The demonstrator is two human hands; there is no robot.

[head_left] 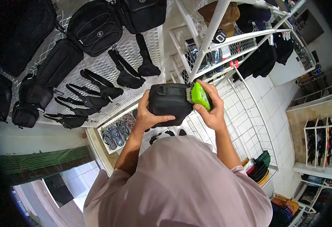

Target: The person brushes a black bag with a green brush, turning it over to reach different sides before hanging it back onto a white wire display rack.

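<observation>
Pink shirt (181, 185) fills the near part of the view, both bare forearms reaching up and away from it. Left hand (147, 115) is wrapped around the near-left corner of a small black bag (170, 101), thumb lying across its lower edge, fingers closed on it. Bag looks like a boxy pouch in matte fabric with a webbing strip along the top, held up at chest height between the two hands, long side running left to right. Right hand (211, 109) is clamped on a lime green brush (200, 96), bristles pressed against the bag's right end; the brush body slants up and to the left. Past that, a white wire grid panel (135, 49) hangs full of black sling bags (94, 26), and a white rack (226, 34) holds caps (226, 15).
</observation>
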